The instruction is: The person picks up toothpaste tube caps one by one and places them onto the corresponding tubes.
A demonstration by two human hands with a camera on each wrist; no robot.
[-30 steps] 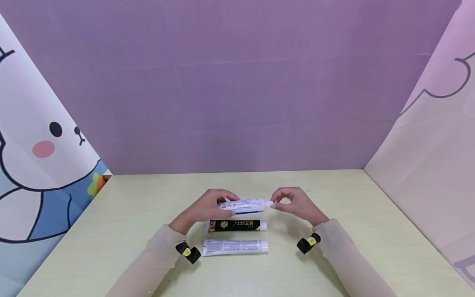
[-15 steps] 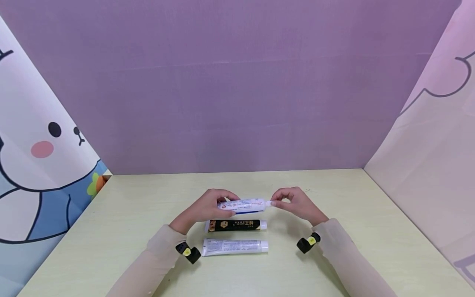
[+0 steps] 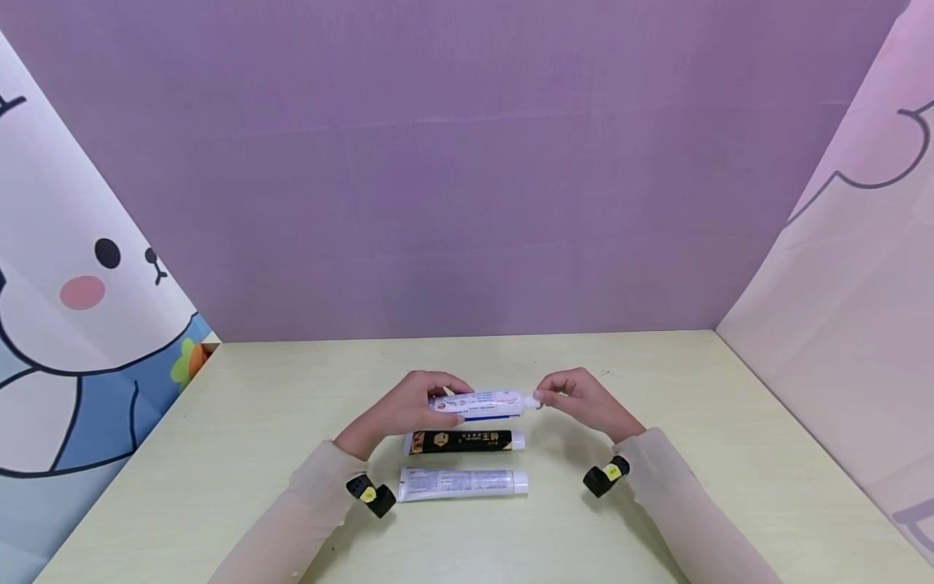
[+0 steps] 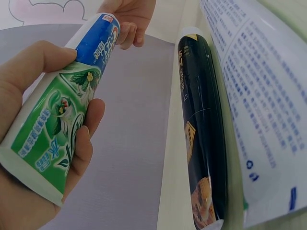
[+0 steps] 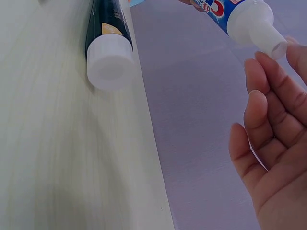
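Note:
My left hand [image 3: 410, 404] grips a toothpaste tube [image 3: 481, 404] near its flat end, holding it level above the table. In the left wrist view, the tube [image 4: 72, 103] shows green, blue and white printing, with the thumb on one side and fingers curled round the other. At its right end is a narrow white cap [image 5: 266, 38] with a hollow tip. My right hand [image 3: 580, 399] has its thumb and forefinger at the tip of this cap, pinching it. The other fingers of the right hand [image 5: 280, 124] are loosely bent and touch nothing.
A black toothpaste tube [image 3: 461, 442] with a white cap lies on the table [image 3: 657, 519], just nearer than the held one. Nearer still lies a white toothpaste tube [image 3: 461, 484], parallel to it. A purple panel [image 3: 467, 203] stands behind the table, with printed side panels [image 3: 80, 243].
My right hand has shifted very slightly to the right, and a little more of the white cap shows. The left hand and its tube stay almost still.

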